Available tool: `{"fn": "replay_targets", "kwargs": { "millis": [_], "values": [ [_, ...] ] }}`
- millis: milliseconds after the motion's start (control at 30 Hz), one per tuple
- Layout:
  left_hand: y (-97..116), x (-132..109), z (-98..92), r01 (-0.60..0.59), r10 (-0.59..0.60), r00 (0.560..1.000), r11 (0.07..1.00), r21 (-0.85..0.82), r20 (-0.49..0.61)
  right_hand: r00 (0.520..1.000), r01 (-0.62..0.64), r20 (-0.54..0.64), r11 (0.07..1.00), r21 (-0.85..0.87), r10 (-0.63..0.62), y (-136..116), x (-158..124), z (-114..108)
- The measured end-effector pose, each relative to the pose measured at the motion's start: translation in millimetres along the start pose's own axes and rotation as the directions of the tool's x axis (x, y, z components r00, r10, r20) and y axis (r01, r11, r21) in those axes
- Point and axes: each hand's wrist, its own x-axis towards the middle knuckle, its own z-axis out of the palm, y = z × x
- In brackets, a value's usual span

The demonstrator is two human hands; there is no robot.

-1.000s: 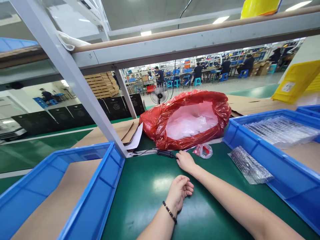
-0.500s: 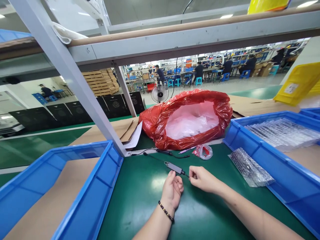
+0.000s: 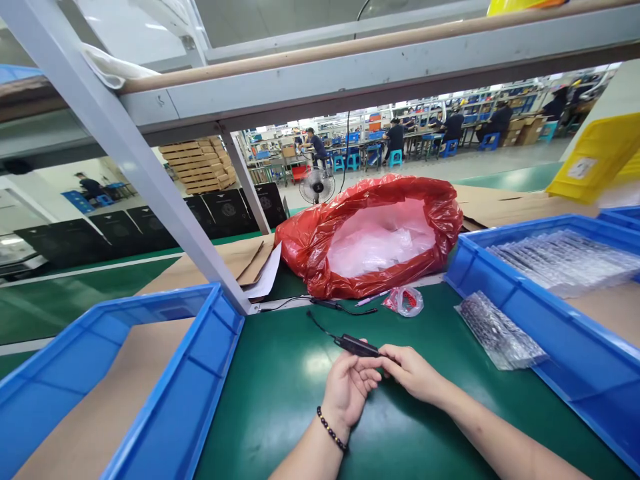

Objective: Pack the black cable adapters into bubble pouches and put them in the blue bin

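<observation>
Pinching the adapter (image 3: 357,345) with your right fingers (image 3: 396,354)
It points left from them; your half-curled left fingers (image 3: 368,375) look empty.

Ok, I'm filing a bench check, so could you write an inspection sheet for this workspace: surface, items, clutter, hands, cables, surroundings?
Surface: green tabletop, shiny, reflecting light.
Items: black device, elongated, at the two hands.
Clutter: pen and clear-and-red ring-shaped item towards the back; clear-wrapped pack beside the right-side blue bin.
Hands: right hand pinches the device's near end; left hand palm up, fingers partly curled, contact with the device unclear.
Cables: thin lead from the device's far end; second black cable towards the back.
Surroundings: open red bag behind; left-side blue bin; people in the background.
</observation>
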Motion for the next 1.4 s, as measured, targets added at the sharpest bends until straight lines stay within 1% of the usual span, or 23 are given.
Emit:
{"fn": "replay_targets", "kwargs": {
  "millis": [67,100,167,200,233,267,300,367,400,433,500,567,667,800,900,967,1033,1067,1133,1200,1267,1333,1400],
  "values": [
    [7.0,-1.7,-2.4,-0.002,0.007,0.998,0.997,-0.078,0.062,0.987,0.102,-0.103,0.977,-0.19,-0.123,8.4,0.9,-9.2],
    [10.5,-3.0,-2.8,-0.017,0.026,0.996,0.995,-0.099,0.089,0.962,0.127,-0.199,0.951,-0.282,-0.188,13.8,2.0,-13.8],
    [15.7,-5.7,-1.2,-0.077,0.087,0.988,0.994,-0.079,0.125,0.87,0.088,-0.417,0.914,-0.396,-0.264,24.4,4.9,-21.1],
    [16.8,-6.8,0.4,-0.118,0.122,0.984,0.992,-0.036,0.134,0.825,0.051,-0.501,0.916,-0.398,-0.263,28.2,6.1,-22.8],
    [16.7,-7.4,2.5,-0.163,0.158,0.978,0.986,0.021,0.138,0.802,0.025,-0.55,0.932,-0.361,-0.234,30.2,7.0,-22.9],
    [15.6,-7.7,4.6,-0.212,0.2,0.97,0.974,0.083,0.137,0.813,0.017,-0.552,0.956,-0.292,-0.183,30.0,7.3,-21.3],
    [13.6,-7.5,6.7,-0.261,0.244,0.961,0.955,0.139,0.129,0.854,0.022,-0.506,0.98,-0.197,-0.121,27.5,7.1,-17.8],
    [8.3,-6.4,9.8,-0.333,0.321,0.943,0.918,0.213,0.089,0.954,0.022,-0.299,0.999,0.045,-0.007,16.8,5.2,-6.4],
    [5.5,-5.6,10.8,-0.357,0.353,0.934,0.905,0.232,0.06,0.984,-0.001,-0.175,0.987,0.163,0.03,9.9,3.8,0.8],
    [2.9,-4.9,11.3,-0.37,0.374,0.927,0.896,0.244,0.032,0.996,-0.034,-0.065,0.964,0.262,0.052,3.0,2.3,8.5],
    [-1.2,-3.9,11.3,-0.374,0.391,0.92,0.891,0.258,-0.014,0.994,-0.101,0.075,0.919,0.381,0.078,-8.7,-0.4,23.3],
    [-3.8,-3.6,10.8,-0.362,0.387,0.921,0.892,0.269,-0.042,0.985,-0.151,0.135,0.902,0.405,0.104,-15.2,-2.2,34.8],
    [-5.8,-4.5,11.1,-0.339,0.371,0.927,0.897,0.283,-0.064,0.982,-0.174,0.141,0.901,0.397,0.127,-17.2,-3.2,43.8],
    [-5.6,-6.4,13.7,-0.313,0.36,0.926,0.902,0.298,-0.114,0.973,-0.211,0.172,0.885,0.415,0.151,-18.8,-3.6,44.2],
    [-3.4,-5.7,15.0,-0.312,0.372,0.913,0.902,0.298,-0.169,0.973,-0.2,0.178,0.914,0.352,0.144,-21.4,-4.3,41.9],
    [-0.8,-3.8,14.6,-0.316,0.384,0.9,0.901,0.298,-0.207,0.978,-0.157,0.171,0.958,0.239,0.118,-20.1,-4.7,40.4],
    [1.8,-1.5,13.4,-0.33,0.405,0.886,0.893,0.306,-0.227,0.992,-0.048,0.119,0.998,0.03,0.044,-15.1,-5.1,38.1],
    [2.8,-0.6,12.7,-0.339,0.42,0.878,0.884,0.321,-0.228,0.996,0.023,0.085,0.995,-0.101,-0.014,-11.5,-5.2,36.4],
    [3.3,0.6,11.7,-0.345,0.443,0.87,0.859,0.378,-0.214,0.99,0.143,0.038,0.928,-0.345,-0.138,-3.5,-5.2,31.2],
    [1.4,0.4,11.5,-0.311,0.422,0.887,0.847,0.43,-0.189,0.975,0.201,0.021,0.835,-0.512,-0.222,3.6,-5.1,23.7],
    [-2.4,-0.9,12.3,-0.222,0.33,0.927,0.865,0.449,-0.178,0.96,0.218,-0.007,0.767,-0.603,-0.278,7.9,-4.7,14.7],
    [-7.0,-2.5,13.6,-0.121,0.219,0.962,0.877,0.464,-0.162,0.949,0.218,-0.041,0.748,-0.627,-0.311,9.1,-4.2,6.2],
    [-10.9,-3.6,14.6,-0.046,0.125,0.984,0.863,0.503,-0.124,0.938,0.236,-0.061,0.759,-0.607,-0.341,8.0,-3.9,0.1]
  ]
}}
